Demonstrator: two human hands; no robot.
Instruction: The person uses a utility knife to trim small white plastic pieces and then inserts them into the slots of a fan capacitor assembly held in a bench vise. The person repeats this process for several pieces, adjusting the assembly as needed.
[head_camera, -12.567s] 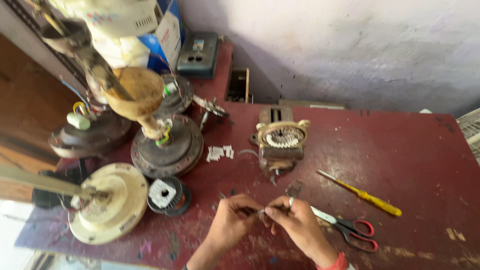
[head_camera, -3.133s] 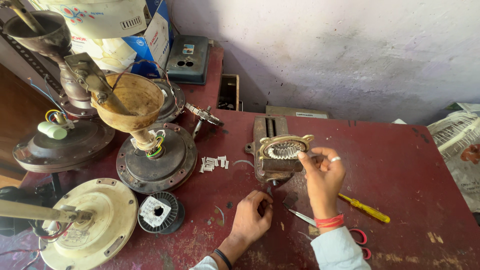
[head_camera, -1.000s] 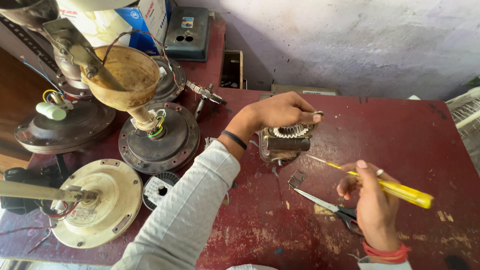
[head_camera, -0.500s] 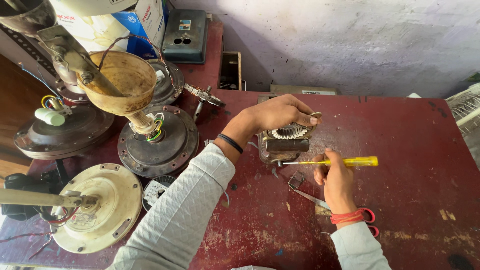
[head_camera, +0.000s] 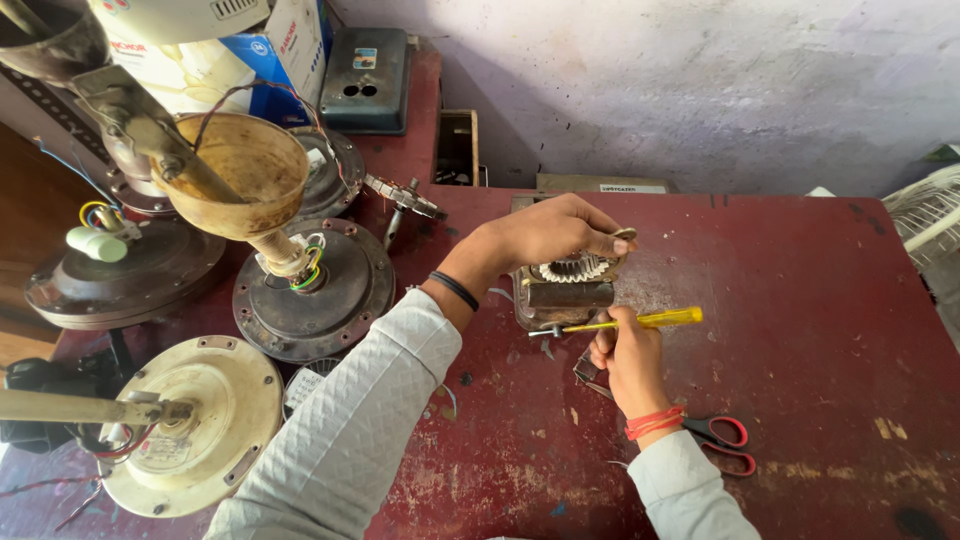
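A small square motor (head_camera: 566, 292) with a toothed ring on top stands on the red table (head_camera: 800, 330). My left hand (head_camera: 545, 235) reaches over from the left and grips its top, fingers on the far right corner. My right hand (head_camera: 628, 357) holds a yellow-handled screwdriver (head_camera: 625, 322) level, with the metal tip pointing left against the motor's front lower edge. Red-handled scissors (head_camera: 715, 438) lie partly hidden behind my right wrist.
Several dismantled ceiling-fan motors crowd the left side: a dark one (head_camera: 310, 290) with a tan cup (head_camera: 235, 175) above it, a cream one (head_camera: 195, 425) near the front. A dark metal box (head_camera: 365, 80) and a blue carton (head_camera: 270, 60) stand at the back.
My right hand has brought the screwdriver down and left, from raised at the right to level against the motor's front. My left hand keeps its grip on the motor's top.
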